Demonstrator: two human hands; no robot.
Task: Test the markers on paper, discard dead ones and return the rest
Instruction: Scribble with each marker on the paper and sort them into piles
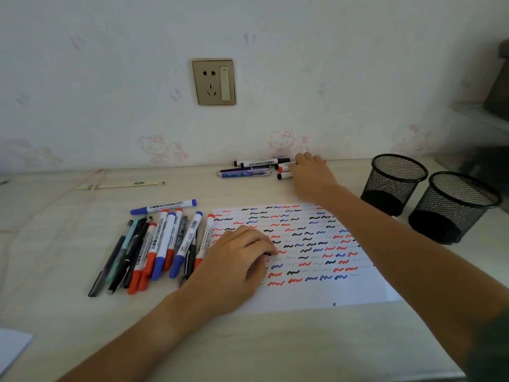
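1. Pale wallpaper with faint cartoon cat prints backs a light wooden desk (275, 348); a wall socket (214, 82) sits above the middle of it.
2. On the desk lies a sheet of paper (316, 293) covered with rows of red, blue and black squiggles; its right part is hidden under the right forearm.
3. The left hand (237, 260) rests palm down on the paper's left edge, fingers together and bent at the knuckles, tips on the sheet. Whether anything is under it cannot be told.
4. Just left of that hand lies a pile of markers and pens (159, 244), red-capped and blue-capped ones mixed with thin dark pens; the lower ends of the nearest two are covered by the hand. One blue marker (164, 207) lies crosswise above the pile.
5. The right hand (309, 172) reaches to the back of the desk, onto a second small group of markers (256, 168) by the wall. Its fingers curve down over the right-hand ones, but whether it grips any cannot be told, since the hand hides their barrels.
6. Two black mesh cups (429, 197) stand right of the paper; their insides look dark and any contents cannot be made out.
7. A dark, blurred shape (500, 81) is cut off at the right edge, and a white corner (12, 346) at the lower left.
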